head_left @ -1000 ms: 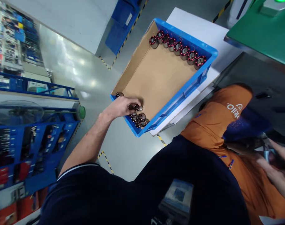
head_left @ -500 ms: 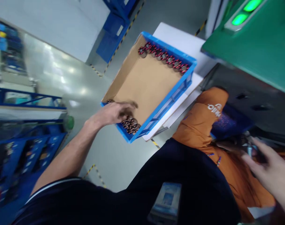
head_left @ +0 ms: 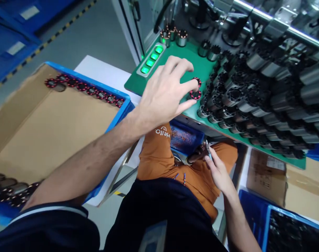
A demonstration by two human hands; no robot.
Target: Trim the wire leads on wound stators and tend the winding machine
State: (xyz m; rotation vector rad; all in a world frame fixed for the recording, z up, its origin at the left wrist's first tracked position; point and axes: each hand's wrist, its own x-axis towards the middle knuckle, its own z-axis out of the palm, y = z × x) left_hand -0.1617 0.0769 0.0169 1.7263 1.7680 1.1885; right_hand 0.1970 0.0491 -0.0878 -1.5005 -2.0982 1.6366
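My left hand (head_left: 167,89) reaches over the green worktop (head_left: 182,63), thumb and forefinger spread at the near side of two small ring-shaped motor cores wound with red wire (head_left: 195,94). Whether the fingertips touch the cores I cannot tell. Low over my lap, my right hand (head_left: 218,171) is closed round small cutters (head_left: 208,149) with their jaws pointing up. Many metal cores with black tops (head_left: 234,96) stand packed in rows to the right of the left hand. Several copper-topped cores (head_left: 182,37) are at the worktop's far end.
On the left, a blue crate (head_left: 117,89) lined with cardboard holds red-wound cores along its far side and others at its near end. Green-lit buttons (head_left: 150,63) sit at the worktop's left edge. Below is a blue bin (head_left: 184,136) with copper-coloured scraps. Machinery (head_left: 254,17) stands behind.
My left hand has gone from the crate's near end to the red-wound cores on the green worktop. The view has swung right. My right hand still holds the cutters.
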